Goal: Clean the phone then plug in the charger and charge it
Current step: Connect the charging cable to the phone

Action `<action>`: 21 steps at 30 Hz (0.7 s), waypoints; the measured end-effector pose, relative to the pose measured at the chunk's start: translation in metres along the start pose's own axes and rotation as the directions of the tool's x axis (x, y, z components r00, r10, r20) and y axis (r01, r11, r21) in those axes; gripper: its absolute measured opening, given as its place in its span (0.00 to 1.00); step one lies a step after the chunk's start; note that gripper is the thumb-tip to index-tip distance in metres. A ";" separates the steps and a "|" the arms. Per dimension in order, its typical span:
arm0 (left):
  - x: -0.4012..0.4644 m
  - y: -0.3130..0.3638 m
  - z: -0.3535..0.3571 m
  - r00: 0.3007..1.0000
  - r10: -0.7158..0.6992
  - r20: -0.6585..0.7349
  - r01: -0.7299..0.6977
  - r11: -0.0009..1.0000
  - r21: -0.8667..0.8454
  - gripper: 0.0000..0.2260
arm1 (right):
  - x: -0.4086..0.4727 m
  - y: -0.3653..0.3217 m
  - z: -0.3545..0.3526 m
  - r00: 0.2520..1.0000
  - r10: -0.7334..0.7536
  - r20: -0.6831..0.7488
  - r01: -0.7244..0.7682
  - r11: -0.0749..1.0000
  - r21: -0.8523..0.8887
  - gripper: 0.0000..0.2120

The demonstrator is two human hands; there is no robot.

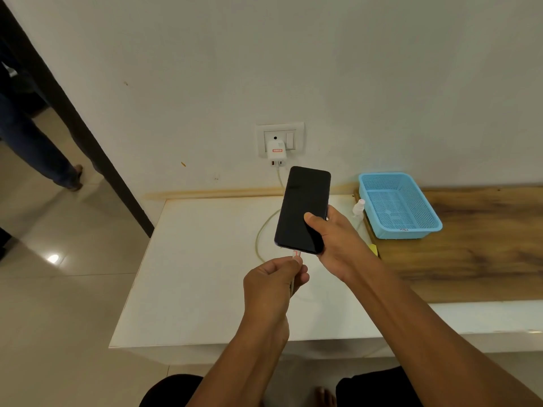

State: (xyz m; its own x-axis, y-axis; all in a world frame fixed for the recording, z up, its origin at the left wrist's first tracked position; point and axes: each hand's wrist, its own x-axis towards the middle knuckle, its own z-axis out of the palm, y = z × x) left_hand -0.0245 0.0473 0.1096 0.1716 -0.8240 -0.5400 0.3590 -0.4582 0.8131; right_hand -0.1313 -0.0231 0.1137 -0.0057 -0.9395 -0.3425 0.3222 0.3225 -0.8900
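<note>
- White block-shaped charger adapter [276,150]: seated in the white wall socket plate [279,138] above the white tabletop [199,274]; the plugging-in step reads as done.
- Pale, thin charging cable [262,230]: leaves the underside of the adapter, loops over the tabletop and runs into the left hand.
- Black slab-shaped smartphone with a dark, unlit screen [302,210]: held in the air above the tabletop, just below the socket, screen towards the camera and lower edge turned to the left hand.
- Right hand [338,245]: fingers clamped on the phone's lower right portion, thumb lying across the glass.
- Left hand [274,284]: fingers pinched together on the cable just behind its connector.
- White connector tip with a red marking [296,254]: just beside the phone's lower edge; whether it touches the port cannot be told, and it does not appear seated.
- Small white spray bottle [359,207]: stands on the tabletop beside the empty light-blue perforated plastic basket [399,205], which rests on the wood-grain surface [470,245].
- Small yellow item [372,248]: partly hidden behind the right wrist, possibly a cloth; it cannot be identified.
- Progress, as a judgement: the screen shows no visible smears and the bottle is set aside, so cleaning seems complete. Remaining: insert the connector into the port, confirm charging, and presumably lay the phone down.
</note>
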 end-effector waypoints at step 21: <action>0.032 -0.005 -0.021 0.994 -0.021 0.108 0.028 0.998 -0.064 0.13 | -0.009 0.003 -0.008 0.993 0.054 0.107 -0.054 0.999 0.000 0.10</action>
State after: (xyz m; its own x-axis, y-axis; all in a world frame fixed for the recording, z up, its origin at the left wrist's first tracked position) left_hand -0.0012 0.0304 0.0839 0.0643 -0.8453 -0.5303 0.4221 -0.4585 0.7821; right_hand -0.1380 -0.0128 0.1114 0.1135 -0.9276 -0.3559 0.3216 0.3732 -0.8702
